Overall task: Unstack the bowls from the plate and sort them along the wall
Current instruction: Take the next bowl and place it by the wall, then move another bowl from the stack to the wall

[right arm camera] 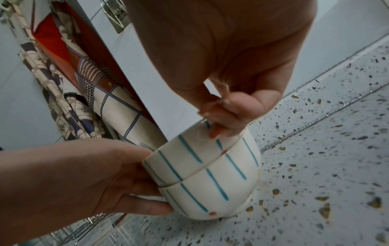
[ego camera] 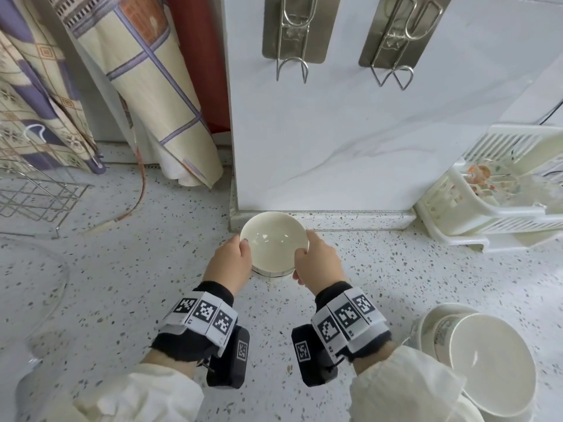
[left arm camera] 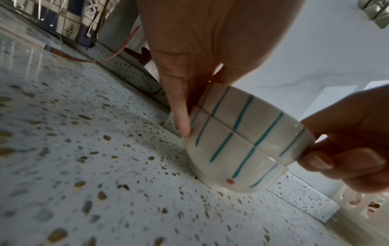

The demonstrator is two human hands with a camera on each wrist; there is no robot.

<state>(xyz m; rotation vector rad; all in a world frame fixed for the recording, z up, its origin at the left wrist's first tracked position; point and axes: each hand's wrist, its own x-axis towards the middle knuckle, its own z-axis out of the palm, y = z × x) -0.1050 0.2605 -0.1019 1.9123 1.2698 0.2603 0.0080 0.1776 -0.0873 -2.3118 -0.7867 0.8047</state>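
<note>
Two nested cream bowls with blue stripes stand by the foot of the white wall [ego camera: 350, 147]. The upper bowl [ego camera: 274, 239] [left arm camera: 242, 106] [right arm camera: 187, 149] sits inside the lower bowl [left arm camera: 229, 159] [right arm camera: 210, 196], whose foot is at the speckled counter. My left hand [ego camera: 243, 248] [right arm camera: 84, 179] grips the stack's left side, thumb on the rim. My right hand [ego camera: 304, 248] [right arm camera: 223, 119] pinches the upper bowl's right rim. At the bottom right more cream bowls [ego camera: 493, 363] are stacked on a plate [ego camera: 425, 327].
A white plastic dish rack [ego camera: 487, 214] stands against the wall at the right. A wire rack [ego camera: 36, 193] and a clear glass dish [ego camera: 33, 287] are at the left. Patterned cloths [ego camera: 152, 102] hang behind, with metal hooks [ego camera: 292, 35] on the wall.
</note>
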